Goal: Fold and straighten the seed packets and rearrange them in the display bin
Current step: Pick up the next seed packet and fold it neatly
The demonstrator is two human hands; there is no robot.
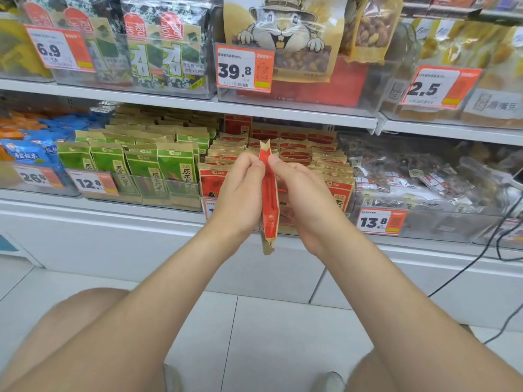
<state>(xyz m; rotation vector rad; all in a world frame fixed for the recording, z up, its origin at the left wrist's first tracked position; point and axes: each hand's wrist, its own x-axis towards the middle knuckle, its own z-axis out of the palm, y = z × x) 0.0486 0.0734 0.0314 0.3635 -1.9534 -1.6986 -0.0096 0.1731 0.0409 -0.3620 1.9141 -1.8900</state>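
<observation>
Red seed packet (pixel 268 193) pinched edge-on between left hand (pixel 240 190) and right hand (pixel 307 199), in the air just in front of the display bin (pixel 348 203).

Both my hands are clamped on the one packet, thumbs and fingertips meeting near its top seam; the packet is upright, thin edge to camera, not in the bin yet. The bottom tail looks creased and bent. I'd judge this is the fold-and-flatten step: tuck the side folds in evenly, slide the pinch from the top seam down to the tail, light pressure so the paper doesn't tear. Then slot it face-forward among the stacked red packets (pixel 319 162), matching the neat green packets (pixel 158 168) next door.
</observation>
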